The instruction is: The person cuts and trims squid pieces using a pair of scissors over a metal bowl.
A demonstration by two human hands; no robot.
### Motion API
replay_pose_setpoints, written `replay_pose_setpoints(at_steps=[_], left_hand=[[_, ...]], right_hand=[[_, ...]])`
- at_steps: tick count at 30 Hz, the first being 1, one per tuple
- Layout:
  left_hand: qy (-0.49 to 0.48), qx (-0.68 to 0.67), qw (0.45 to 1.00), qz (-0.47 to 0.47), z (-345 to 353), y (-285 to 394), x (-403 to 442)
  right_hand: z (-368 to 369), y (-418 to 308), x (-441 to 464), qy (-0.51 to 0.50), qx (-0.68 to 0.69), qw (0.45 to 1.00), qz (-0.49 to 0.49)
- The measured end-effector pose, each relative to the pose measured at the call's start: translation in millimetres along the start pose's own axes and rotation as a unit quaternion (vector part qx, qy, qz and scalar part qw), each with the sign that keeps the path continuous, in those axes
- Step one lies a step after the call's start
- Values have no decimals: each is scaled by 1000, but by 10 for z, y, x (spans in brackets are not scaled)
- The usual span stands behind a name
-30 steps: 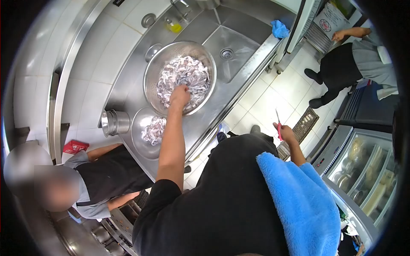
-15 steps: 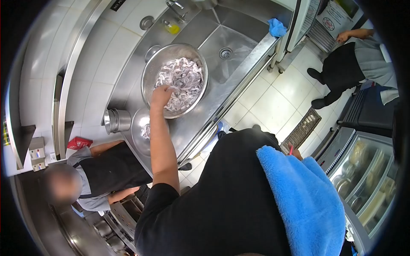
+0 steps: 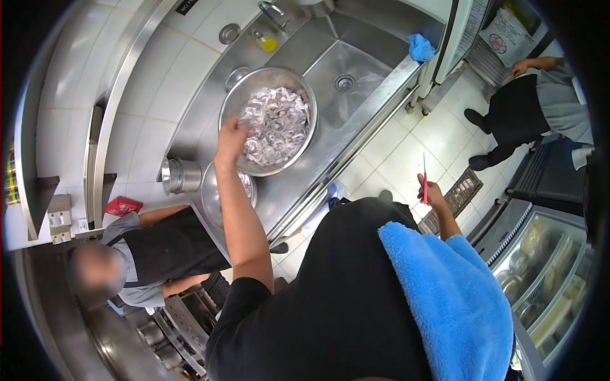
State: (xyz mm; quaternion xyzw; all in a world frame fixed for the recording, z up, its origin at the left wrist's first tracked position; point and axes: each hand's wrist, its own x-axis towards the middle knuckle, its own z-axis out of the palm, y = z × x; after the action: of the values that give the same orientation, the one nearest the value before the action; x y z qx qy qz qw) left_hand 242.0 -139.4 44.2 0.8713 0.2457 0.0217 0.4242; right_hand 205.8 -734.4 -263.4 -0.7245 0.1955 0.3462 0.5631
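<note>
In the head view, a large round stainless-steel bowl (image 3: 232,101) is seen on a brushed-steel counter (image 3: 289,181), just beside a steel sink (image 3: 375,62). Pale, grey-pink, glistening strips of food (image 3: 277,124) are heaped inside it. The left hand (image 3: 230,138) is held at the bowl's near-left rim, with its fingers drawn narrowly together over the edge of the heap; whether a strip is pinched between them cannot be told.

A pair of red-handled scissors (image 3: 425,187) is gripped in the right hand (image 3: 433,193), well apart from the bowl and above the white-tiled floor (image 3: 394,152). The blades are pointed away from the wearer's body, and the fingers are closed around the handles.

A smaller, shallow metal bowl (image 3: 210,202) is partly hidden by the left forearm; more pale strips (image 3: 246,184) are contained in it. Nested metal pots (image 3: 182,176) are placed near it. A clear bottle of yellow liquid (image 3: 267,43) is set near the curved metal tap (image 3: 273,9), and a crumpled blue cloth (image 3: 420,47) is laid at the sink's outer corner.

A fluffy bright-blue towel (image 3: 451,298) is draped over the wearer's black clothing. A dark-aproned co-worker (image 3: 171,251) is seen at the left, and another dark-aproned person (image 3: 521,108) at the upper right.
</note>
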Motion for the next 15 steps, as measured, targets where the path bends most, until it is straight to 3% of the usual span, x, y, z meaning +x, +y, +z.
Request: replay_pose_setpoints(at_steps=[7,15], left_hand=[[14,-65,997,37,-226,205,-121],[0,-63,995,74,-697,221,-67]], right_hand=[[528,-980,-284,-66,-33,993,-94],[1142,-1274,-738,-45,-75,985,-146]])
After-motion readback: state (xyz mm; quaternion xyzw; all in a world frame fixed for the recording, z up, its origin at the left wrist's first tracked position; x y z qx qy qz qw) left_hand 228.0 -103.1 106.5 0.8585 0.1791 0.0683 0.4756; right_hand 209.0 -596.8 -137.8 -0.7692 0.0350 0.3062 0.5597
